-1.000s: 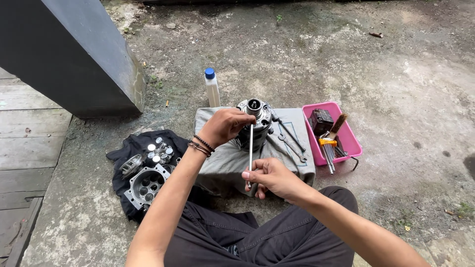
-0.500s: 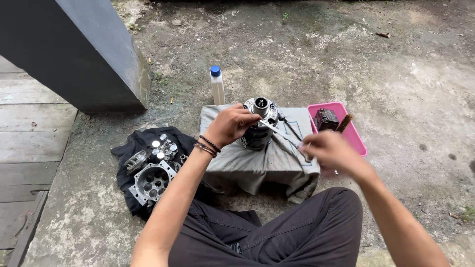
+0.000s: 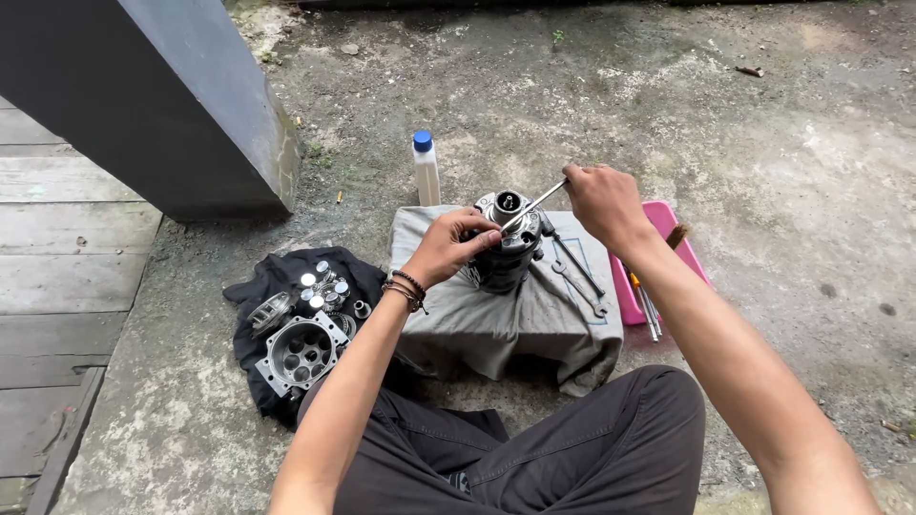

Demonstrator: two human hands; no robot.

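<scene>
While the person sat cross-legged on the concrete floor, both hands worked a metal engine part.
Loose parts lay on a black cloth (image 3: 272,286); the left hand (image 3: 448,246) wrapped the cylinder (image 3: 504,253) on the grey cloth (image 3: 496,319), likely heavy, rigid and oily-slick, best held round its body; the right hand (image 3: 601,198) pinched a thin steel rod (image 3: 532,206).

We sit on rough, stained concrete ground (image 3: 668,105) in soft daylight. To our left lie weathered wooden planks (image 3: 67,286), with a dark grey slanted pillar (image 3: 162,105) rising beside them.
</scene>
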